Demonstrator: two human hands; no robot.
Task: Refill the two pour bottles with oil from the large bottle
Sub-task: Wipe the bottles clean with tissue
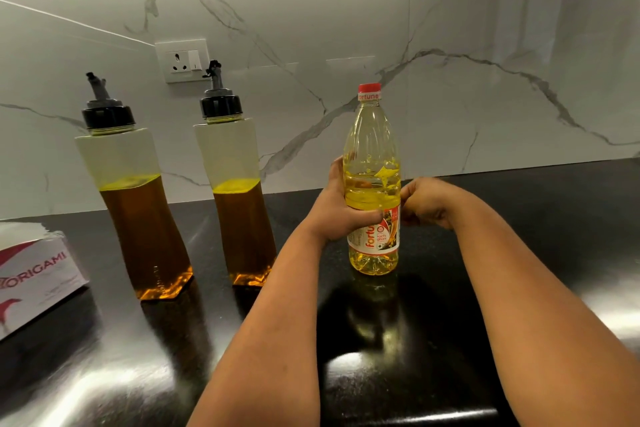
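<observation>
The large oil bottle (372,149) stands upright on the black counter, red cap on, yellow oil reaching about halfway up. My left hand (341,208) grips its middle, thumb across the red and white label. My right hand (427,203) is at the bottle's right side with fingers curled; whether it touches the bottle I cannot tell. Two clear pour bottles with black spout caps stand to the left: one (135,204) at far left, one (239,198) nearer the large bottle. Each holds dark amber oil to roughly half height.
A white tissue box (34,274) with red print lies at the left edge of the glossy black counter (450,322). A marble backsplash with a wall socket (182,61) rises behind the bottles.
</observation>
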